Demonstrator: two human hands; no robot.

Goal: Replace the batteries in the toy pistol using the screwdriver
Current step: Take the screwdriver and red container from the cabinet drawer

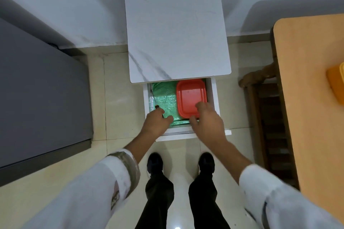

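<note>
a: where does the screwdriver (157, 106) lie?

b: in the open drawer (216, 98) of the small white cabinet (176, 33), along the left wall. its thin shaft points toward the back, and its dark handle is at the near end.

a: and the person's left hand (155, 121)?

b: it reaches into the drawer's near left corner. its fingers are curled over the handle and grip it, so only the handle's far tip and a dark sliver by the thumb show.

a: the right hand (206, 119)?

b: it is on the red tray (189, 95), which sits in the right half of the drawer. the fingers bend over the near rim onto the tray's floor and the thumb is just below that rim, so the edge is pinched between them.

a: what lies under all this?

b: a crinkled green liner (165, 98) covers the drawer bottom, and the tray and screwdriver rest on it.

a: anything around?

b: the person's dark shoes (154, 161) stand on pale tiles just before the drawer. a grey unit (37, 89) is on the left, and a wooden table (307, 80) on the right carries a yellow object (335, 83) at the frame's edge.
</note>
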